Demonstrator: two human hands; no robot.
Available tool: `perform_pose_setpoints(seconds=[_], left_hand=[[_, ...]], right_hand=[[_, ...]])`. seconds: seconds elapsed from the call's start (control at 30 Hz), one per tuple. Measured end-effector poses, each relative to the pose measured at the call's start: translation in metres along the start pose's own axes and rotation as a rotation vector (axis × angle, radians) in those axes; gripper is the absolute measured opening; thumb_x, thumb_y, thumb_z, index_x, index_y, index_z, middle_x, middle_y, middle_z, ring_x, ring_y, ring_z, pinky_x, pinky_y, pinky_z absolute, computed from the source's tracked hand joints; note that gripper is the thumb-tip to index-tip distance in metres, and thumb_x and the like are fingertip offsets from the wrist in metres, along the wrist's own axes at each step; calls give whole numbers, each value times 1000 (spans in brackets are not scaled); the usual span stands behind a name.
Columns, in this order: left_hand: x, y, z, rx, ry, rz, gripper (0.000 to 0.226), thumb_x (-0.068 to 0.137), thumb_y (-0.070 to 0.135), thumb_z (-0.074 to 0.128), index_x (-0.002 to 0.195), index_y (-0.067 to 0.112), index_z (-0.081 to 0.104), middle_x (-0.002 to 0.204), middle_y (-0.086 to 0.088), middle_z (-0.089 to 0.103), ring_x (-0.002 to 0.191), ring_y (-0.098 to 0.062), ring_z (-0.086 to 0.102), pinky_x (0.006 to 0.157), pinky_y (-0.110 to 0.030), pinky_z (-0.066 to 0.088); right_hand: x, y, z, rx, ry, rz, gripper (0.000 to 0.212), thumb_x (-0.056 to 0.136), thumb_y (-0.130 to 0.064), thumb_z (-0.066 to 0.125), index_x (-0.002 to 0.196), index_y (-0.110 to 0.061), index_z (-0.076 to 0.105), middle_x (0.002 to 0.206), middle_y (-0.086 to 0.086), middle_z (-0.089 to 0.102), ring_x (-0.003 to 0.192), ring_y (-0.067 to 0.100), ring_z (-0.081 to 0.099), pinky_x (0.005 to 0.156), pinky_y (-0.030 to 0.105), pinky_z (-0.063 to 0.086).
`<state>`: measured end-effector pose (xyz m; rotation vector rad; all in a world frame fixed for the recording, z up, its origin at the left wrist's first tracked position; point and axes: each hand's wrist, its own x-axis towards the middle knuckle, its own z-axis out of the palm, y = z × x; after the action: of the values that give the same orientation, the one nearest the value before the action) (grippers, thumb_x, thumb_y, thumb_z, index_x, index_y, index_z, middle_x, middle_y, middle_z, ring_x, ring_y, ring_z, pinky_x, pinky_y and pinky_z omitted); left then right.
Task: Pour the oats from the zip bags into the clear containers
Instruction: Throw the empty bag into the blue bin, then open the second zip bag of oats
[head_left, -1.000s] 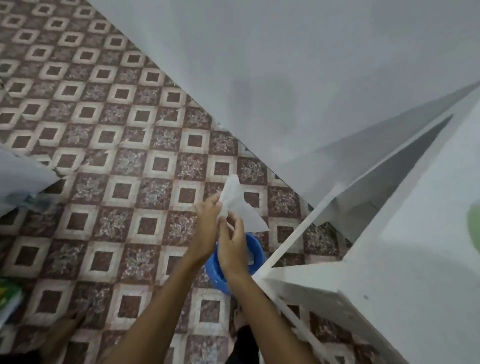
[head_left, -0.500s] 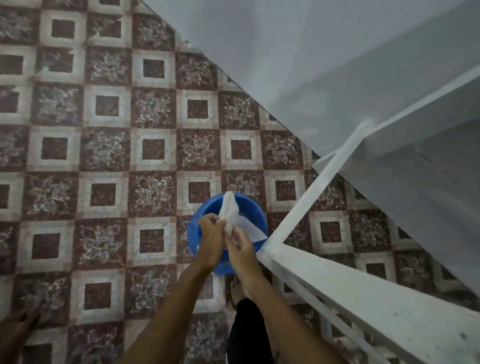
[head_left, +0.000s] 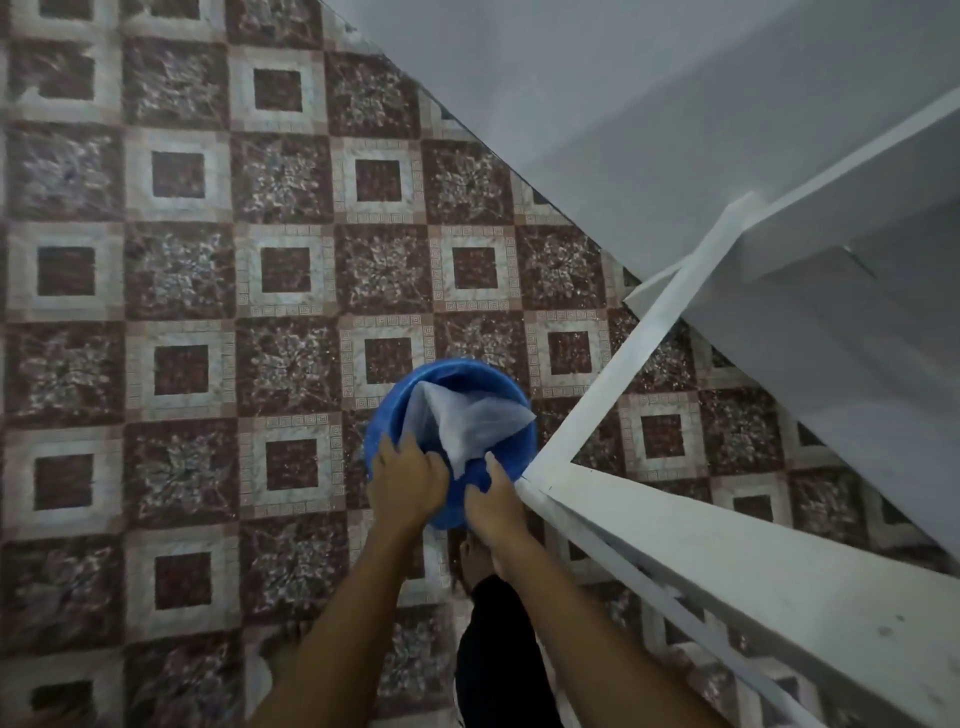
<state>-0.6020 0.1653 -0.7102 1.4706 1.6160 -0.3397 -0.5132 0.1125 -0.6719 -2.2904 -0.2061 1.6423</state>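
Both hands are down over a blue bin (head_left: 387, 415) that sits on the patterned floor (head_left: 182, 270), right beside the leg of a white frame (head_left: 623, 374). The left hand (head_left: 408, 480) lies over the near rim with its fingers curled down toward the bag; whether they actually pinch the plastic I cannot tell from here. The right hand (head_left: 496, 499) reaches in from the other side, and its fingers look to be touching the bag's lower edge, though they are too blurred to say how tightly, if at all, they hold it.

The bag (head_left: 467, 423) is just beyond both sets of fingers, lying inside the bin with one corner poking out past the far-right rim. It is a thin, cloudy clear plastic thing, creased and folded over on itself, flat and limp. No oats show in it, so it looks empty to me.

As for progress, this bag seems to be finished with and is being dropped in the bin, which I take to be for rubbish. No clear containers, no other bags and no oats are in sight here, so how many are poured and how many remain cannot be judged. A dark trouser leg (head_left: 498, 649) shows below the right wrist.
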Motion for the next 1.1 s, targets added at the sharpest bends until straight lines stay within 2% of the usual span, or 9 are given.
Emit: perform_pose_setpoints(seconds=[0.1,0.2,0.4,0.47,0.57,0.67,0.73,0.87,1.1], left_hand=[[-7,11,-8,-122,95,94,39,97,32,38,113,1,56,131,-21,53,117,-38,50,97,-55,45],[-23,29,-28,-317,203,156,36,97,34,36,94,8,61,108,-22,62,99,-40,58,84,-54,50],[-81,111,-136,-770,432,150,25,106,22,40,102,12,63,89,6,60,79,-3,55,73,-28,43],[-105,145,-183,-946,463,168,26,104,23,40,101,14,65,94,3,63,82,-11,58,73,-29,45],[-157,204,-257,-1112,513,292,23,99,24,44,90,19,65,95,-3,67,87,-19,62,78,-41,51],[-225,267,-318,-1207,544,478,25,100,23,43,94,18,67,94,-1,70,83,-17,66,72,-35,52],[-273,306,-345,-1229,528,612,25,101,21,43,96,15,67,94,0,71,85,-20,69,73,-37,52],[-370,387,-367,-1144,498,885,27,102,18,41,98,11,67,94,0,73,86,-15,72,79,-38,55],[-490,496,-307,-835,271,1273,31,104,17,41,100,4,68,93,-3,74,86,-18,72,80,-39,55]], right_hand=[[-18,-12,3,102,43,-45,44,106,-10,42,150,-16,42,149,4,48,134,25,50,108,35,44],[-41,-38,1,238,92,-94,42,106,-17,41,148,-23,45,147,3,51,130,24,53,107,39,47],[-130,-149,-38,535,184,-391,33,108,-24,43,140,-20,52,139,-4,55,126,11,52,107,30,44],[-170,-189,-54,601,213,-517,34,107,-22,44,139,-20,54,139,-6,57,113,0,56,99,24,50],[-245,-244,-83,719,204,-698,28,105,-20,46,131,-24,58,127,-11,60,93,-8,60,71,9,50],[-327,-285,-124,845,198,-901,25,104,-17,49,124,-26,60,127,-11,60,110,-3,58,81,10,50],[-380,-302,-157,914,186,-1029,22,104,-18,51,119,-32,60,126,-13,60,120,3,57,91,17,52],[-474,-313,-243,1003,223,-1270,21,103,-16,54,112,-35,60,124,-13,61,126,6,57,90,19,55],[-559,-260,-404,1010,498,-1460,22,99,-16,60,102,-38,63,120,-15,66,121,5,60,101,30,52]])
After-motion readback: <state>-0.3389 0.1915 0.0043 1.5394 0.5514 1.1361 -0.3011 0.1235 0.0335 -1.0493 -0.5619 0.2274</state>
